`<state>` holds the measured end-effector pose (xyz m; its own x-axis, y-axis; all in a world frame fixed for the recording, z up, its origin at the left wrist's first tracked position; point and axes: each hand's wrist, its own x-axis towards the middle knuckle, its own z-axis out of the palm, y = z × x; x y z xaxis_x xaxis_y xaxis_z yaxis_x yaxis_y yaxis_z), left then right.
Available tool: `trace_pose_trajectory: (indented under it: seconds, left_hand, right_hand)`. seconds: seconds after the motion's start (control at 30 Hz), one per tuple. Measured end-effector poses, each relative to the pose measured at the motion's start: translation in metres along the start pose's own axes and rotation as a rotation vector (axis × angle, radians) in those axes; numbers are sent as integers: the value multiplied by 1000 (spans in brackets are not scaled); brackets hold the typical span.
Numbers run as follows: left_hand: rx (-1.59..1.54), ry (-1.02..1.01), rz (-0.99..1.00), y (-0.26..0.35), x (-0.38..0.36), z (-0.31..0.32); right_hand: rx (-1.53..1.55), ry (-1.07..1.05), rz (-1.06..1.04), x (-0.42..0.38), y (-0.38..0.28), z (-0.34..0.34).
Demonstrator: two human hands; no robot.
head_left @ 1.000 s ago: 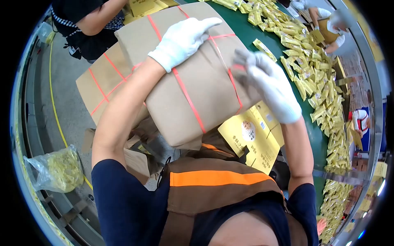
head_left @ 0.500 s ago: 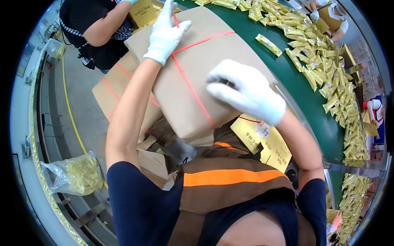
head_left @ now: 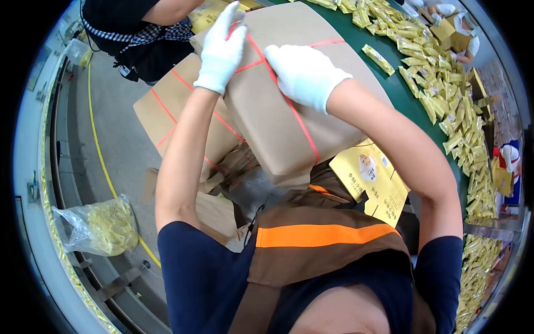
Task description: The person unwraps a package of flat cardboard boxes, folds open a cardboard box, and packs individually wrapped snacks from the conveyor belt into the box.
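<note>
The parcel [head_left: 272,125] looks matt brown paper, its strap [head_left: 303,132] smooth plastic.

Grey flr [head_left: 114,97], yel. line [head_left: 95,133], pale wall [head_left: 29,131]

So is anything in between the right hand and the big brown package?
Nothing visible is in the way: the gloved right hand is right over the package, at its red strap. Its fingertips are partly hidden.

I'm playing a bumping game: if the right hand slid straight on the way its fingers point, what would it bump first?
Probably the left hand, next in line over the parcel. Depth is hard to tell here, so the right hand might pass above it instead.
</note>
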<state>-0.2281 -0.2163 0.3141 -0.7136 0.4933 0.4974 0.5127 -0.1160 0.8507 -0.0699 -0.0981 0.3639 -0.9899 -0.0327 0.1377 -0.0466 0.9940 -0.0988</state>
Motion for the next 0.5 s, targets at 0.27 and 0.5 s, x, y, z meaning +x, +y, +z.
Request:
trace_pose_trajectory:
  seconds: [0.27,0.5]
  left_hand:
    - [72,117,43,7,-11,11]
    - [51,104,60,16,-17,15]
  right_hand:
    - [64,-73,66,3,-12,-8]
    - [-35,-103,-82,10,-7,-5]
